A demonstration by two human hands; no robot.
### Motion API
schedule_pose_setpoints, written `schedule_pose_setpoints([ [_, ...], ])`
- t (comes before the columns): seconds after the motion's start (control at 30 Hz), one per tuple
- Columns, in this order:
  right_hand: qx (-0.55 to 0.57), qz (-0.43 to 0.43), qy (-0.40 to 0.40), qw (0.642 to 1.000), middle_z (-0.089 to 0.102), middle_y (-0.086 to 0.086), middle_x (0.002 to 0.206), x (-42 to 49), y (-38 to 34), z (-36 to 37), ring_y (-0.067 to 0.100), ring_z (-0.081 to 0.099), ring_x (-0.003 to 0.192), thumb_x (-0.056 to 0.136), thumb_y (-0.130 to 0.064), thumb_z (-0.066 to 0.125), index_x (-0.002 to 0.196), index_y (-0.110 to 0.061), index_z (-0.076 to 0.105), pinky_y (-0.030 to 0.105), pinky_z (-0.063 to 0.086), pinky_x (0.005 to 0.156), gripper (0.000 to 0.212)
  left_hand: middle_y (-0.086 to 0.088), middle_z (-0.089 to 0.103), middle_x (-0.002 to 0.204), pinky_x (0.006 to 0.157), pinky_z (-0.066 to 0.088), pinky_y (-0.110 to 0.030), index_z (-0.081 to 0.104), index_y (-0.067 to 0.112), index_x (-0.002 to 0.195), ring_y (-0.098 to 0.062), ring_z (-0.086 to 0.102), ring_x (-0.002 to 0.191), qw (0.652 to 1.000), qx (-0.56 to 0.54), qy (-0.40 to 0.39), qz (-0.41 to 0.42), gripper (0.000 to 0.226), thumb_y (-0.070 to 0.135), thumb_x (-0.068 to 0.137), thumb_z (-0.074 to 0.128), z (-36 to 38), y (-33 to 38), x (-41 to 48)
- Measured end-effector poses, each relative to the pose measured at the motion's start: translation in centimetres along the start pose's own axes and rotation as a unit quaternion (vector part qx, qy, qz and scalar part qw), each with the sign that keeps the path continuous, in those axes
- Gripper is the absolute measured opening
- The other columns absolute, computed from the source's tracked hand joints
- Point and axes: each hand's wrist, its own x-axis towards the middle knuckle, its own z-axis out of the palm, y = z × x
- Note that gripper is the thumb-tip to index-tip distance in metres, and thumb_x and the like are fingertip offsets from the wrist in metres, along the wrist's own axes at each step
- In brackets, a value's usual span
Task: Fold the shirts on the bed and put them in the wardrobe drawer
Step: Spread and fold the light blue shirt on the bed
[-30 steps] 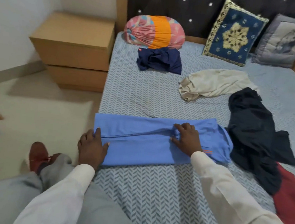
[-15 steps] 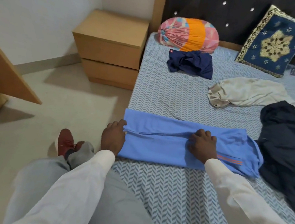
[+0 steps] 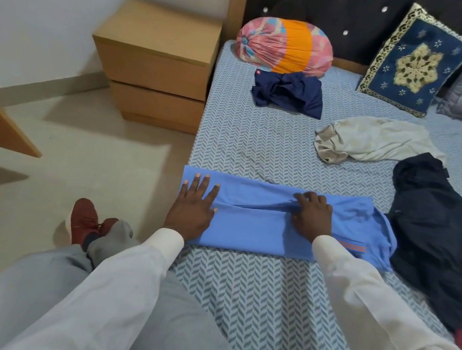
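Pressing down with straight, spread left fingers [image 3: 203,185] of the left hand [image 3: 193,210] on the left end of the blue shirt [image 3: 253,227]. Pinching a pucker of the same cloth at its lengthwise fold with bent right fingers [image 3: 306,199] of the right hand [image 3: 311,219]. Lying folded into a long band across the bed [image 3: 256,288] beneath both palms. Beyond the fingertips: navy shirt [image 3: 287,93], cream shirt [image 3: 372,139]. Just right of the right fingers: black garment [image 3: 427,214].

A wooden nightstand [image 3: 155,65] is standing far left against the white wall [image 3: 42,18] beside the bed [image 3: 254,149] — the pale floor [image 3: 87,148] is catching light.
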Motion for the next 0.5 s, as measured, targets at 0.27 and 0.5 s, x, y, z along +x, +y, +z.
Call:
schedule_pose_setpoints([
  [0.27,-0.107,-0.015,-0.069,0.992,0.060,0.006,0.113,-0.6,0.5,0.3,0.032,0.055,0.103,0.086,-0.034,0.057,0.121,-0.023,0.058,0.041,0.035,0.085,0.037,-0.004,-0.024,0.160,0.117,-0.002,-0.057,-0.017,0.031,0.153,-0.033,-0.016,0.149,0.972,-0.038,-0.183,-0.145,0.112,0.090,0.073,0.033,-1.0,-3.7,2.0],
  [0.5,0.097,-0.122,-0.035,0.987,0.062,0.021,0.103,1.6,-9.5,0.0,0.042,0.058,0.096,0.083,-0.034,0.040,0.110,-0.005,0.064,0.045,0.045,0.079,0.046,-0.021,0.044,0.138,0.095,0.045,-0.044,0.021,0.007,0.148,-0.039,0.047,0.124,0.919,-0.206,-0.027,-0.334,0.089,0.050,0.084,0.066,-2.3,-2.6,-1.5],
])
